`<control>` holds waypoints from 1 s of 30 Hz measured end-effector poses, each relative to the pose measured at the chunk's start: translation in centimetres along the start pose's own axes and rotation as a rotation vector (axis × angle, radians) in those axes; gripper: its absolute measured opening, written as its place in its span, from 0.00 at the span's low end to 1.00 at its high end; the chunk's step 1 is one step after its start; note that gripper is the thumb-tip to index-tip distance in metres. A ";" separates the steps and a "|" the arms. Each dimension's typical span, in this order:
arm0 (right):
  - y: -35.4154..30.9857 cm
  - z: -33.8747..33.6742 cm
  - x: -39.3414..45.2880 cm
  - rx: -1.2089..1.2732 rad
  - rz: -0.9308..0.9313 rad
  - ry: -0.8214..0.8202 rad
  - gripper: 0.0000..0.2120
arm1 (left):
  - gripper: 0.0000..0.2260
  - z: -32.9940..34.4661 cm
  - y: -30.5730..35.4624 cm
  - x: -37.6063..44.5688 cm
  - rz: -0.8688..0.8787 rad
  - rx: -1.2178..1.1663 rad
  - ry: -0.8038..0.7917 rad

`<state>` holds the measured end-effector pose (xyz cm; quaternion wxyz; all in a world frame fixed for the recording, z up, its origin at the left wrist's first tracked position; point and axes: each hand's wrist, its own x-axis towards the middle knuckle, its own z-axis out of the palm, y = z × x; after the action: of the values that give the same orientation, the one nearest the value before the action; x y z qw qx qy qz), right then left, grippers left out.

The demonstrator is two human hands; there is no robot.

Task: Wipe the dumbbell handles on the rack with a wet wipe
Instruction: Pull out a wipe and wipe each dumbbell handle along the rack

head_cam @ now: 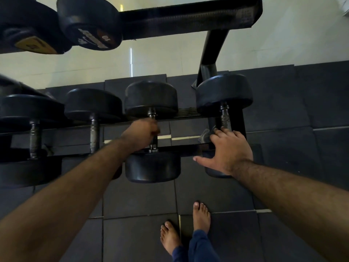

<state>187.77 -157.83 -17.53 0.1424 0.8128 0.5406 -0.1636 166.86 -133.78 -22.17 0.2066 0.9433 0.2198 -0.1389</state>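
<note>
Black dumbbells lie across the low tier of the rack (188,148). My left hand (142,134) grips the steel handle (152,112) of the middle dumbbell (151,99). My right hand (229,148) lies over the handle (225,119) of the rightmost dumbbell (223,93), fingers spread and thumb stretched out to the left. A crumpled pale wet wipe (206,134) shows just left of its fingertips, under the hand. The near head of that dumbbell is mostly hidden by my right wrist.
Two more dumbbells (93,103) (28,108) rest to the left on the same tier. The upper shelf (188,17) carries larger dumbbells (88,23) at top left. A rack upright (211,52) rises behind the right dumbbell. My bare feet (201,216) stand on dark rubber floor tiles.
</note>
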 end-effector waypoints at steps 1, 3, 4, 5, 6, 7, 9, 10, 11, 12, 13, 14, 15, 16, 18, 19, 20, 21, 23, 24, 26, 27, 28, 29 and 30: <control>0.0 -0.1 0.0 0.007 0.001 0.004 0.55 | 0.10 -0.7 0.1 -0.5 0.004 0.004 -0.202; 0.0 -0.2 0.0 0.015 0.005 0.012 0.55 | 0.10 -1.8 0.2 -1.0 -0.032 -0.041 -0.387; 0.0 -0.2 0.0 0.016 0.004 0.014 0.55 | 0.10 -2.2 0.2 -0.9 -0.055 -0.088 -0.337; 0.0 -0.2 0.0 0.018 0.003 0.015 0.56 | 0.09 -2.4 0.2 -0.7 -0.062 -0.110 -0.211; 0.0 -0.2 -0.1 0.022 0.004 0.019 0.56 | 0.08 -2.4 0.3 -0.5 -0.043 -0.082 -0.021; -0.1 -0.2 -0.1 0.025 0.006 0.019 0.57 | 0.06 -2.1 0.4 -0.2 -0.040 -0.017 0.157; -0.1 -0.2 -0.2 0.027 0.012 0.015 0.57 | 0.08 -1.0 0.7 0.2 -0.073 0.110 0.308; -0.1 -0.2 -0.2 0.029 0.015 0.021 0.57 | 0.10 -0.5 1.0 0.3 -0.096 0.146 0.259; -0.1 -0.2 -0.2 0.029 0.016 0.030 0.57 | 0.11 0.0 1.3 0.3 -0.105 0.155 0.192; -0.1 -0.2 -0.2 0.026 0.011 0.036 0.56 | 0.11 0.3 1.5 0.2 -0.104 0.139 0.122; -0.2 -0.2 -0.2 0.026 0.006 0.041 0.56 | 0.10 0.4 1.3 0.0 -0.092 0.098 0.041; -0.3 -0.2 -0.3 0.030 0.006 0.047 0.56 | 0.10 0.2 1.2 -0.1 -0.082 0.057 -0.071; -0.2 -0.1 -0.3 0.034 0.009 0.053 0.56 | 0.10 0.0 1.3 -0.1 -0.087 0.018 -0.193; -0.2 0.0 -0.3 0.038 0.011 0.053 0.56 | 0.10 -0.2 1.5 -0.2 -0.102 -0.025 -0.265; 0.0 0.0 -0.4 0.054 0.005 0.041 0.57 | 0.08 -0.5 2.6 0.0 -0.142 -0.124 -0.170; -0.1 0.0 -0.4 0.078 0.005 0.040 0.59 | 0.07 -0.7 3.4 0.2 -0.188 -0.190 -0.046; -0.1 -0.1 -0.4 0.106 0.007 0.038 0.61 | 0.07 -0.7 4.0 0.5 -0.268 -0.279 0.081; 0.0 -0.3 -0.5 0.134 0.009 0.029 0.63 | 0.06 -0.8 5.1 0.9 -0.358 -0.393 0.180; 0.3 -0.5 -0.5 0.203 -0.002 0.028 0.66 | 0.06 -0.4 7.3 1.9 -0.521 -0.610 0.321; 0.6 -0.5 -0.6 0.249 -0.012 0.037 0.67 | 0.05 0.1 8.6 2.5 -0.581 -0.679 0.381; 1.4 -0.5 -0.8 0.355 -0.045 0.053 0.68 | 0.03 1.4 11.5 3.8 -0.657 -0.806 0.467; 2.0 -0.3 -0.9 0.399 -0.066 0.065 0.68 | 0.02 2.1 13.2 4.4 -0.690 -0.881 0.493; 2.8 -0.1 -1.0 0.421 -0.083 0.077 0.69 | 0.02 2.7 14.7 4.9 -0.722 -0.941 0.505; 3.8 0.0 -1.1 0.413 -0.092 0.082 0.70 | 0.03 3.1 16.2 5.4 -0.742 -0.978 0.518; 5.1 0.0 -1.0 0.379 -0.092 0.071 0.73 | 0.04 3.7 17.2 6.0 -0.749 -0.992 0.533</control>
<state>192.10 -160.55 -16.87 -0.0398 0.8049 0.5413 -0.2399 179.56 -147.38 -21.86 0.4919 0.5989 0.6130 0.1537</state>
